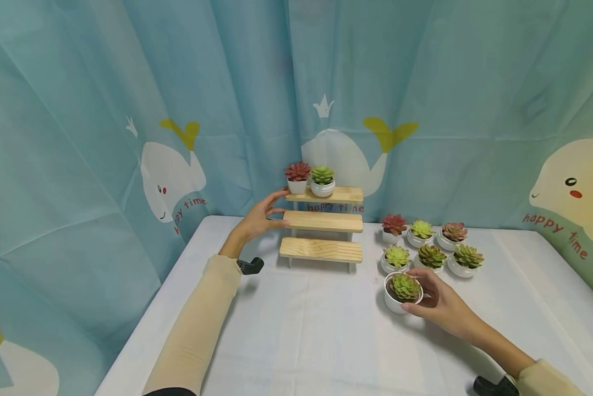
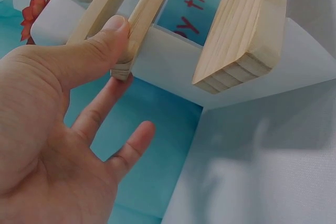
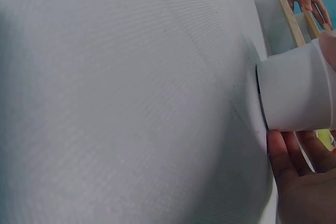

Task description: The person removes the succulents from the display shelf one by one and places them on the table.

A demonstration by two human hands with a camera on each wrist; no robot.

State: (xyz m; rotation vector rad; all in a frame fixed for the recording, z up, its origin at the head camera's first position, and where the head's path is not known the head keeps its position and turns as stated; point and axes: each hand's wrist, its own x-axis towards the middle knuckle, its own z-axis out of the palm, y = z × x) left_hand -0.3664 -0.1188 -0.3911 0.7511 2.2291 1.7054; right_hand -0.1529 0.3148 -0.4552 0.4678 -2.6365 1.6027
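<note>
At the left end of a three-tier wooden stand (image 1: 323, 221), the left hand (image 1: 259, 220) has its thumb and a finger on the middle board's end. In the left wrist view, that hand (image 2: 68, 108) pinches the board (image 2: 149, 17), its other visible fingers spread apart. The right hand (image 1: 442, 305) grips a white pot (image 1: 395, 305) with a green succulent (image 1: 405, 287), thumb and fingers on opposite sides. The right wrist view shows the pot (image 3: 296, 90) tilted in frame, its base close to the tabletop; fingers (image 3: 281, 153) touch its side.
A red succulent (image 1: 297, 171) and a green one (image 1: 322, 175) stand in white pots on the top board. Several potted succulents (image 1: 431, 256) are grouped beyond the right hand. A blue curtain (image 1: 257, 99) hangs behind the white table (image 1: 296, 330).
</note>
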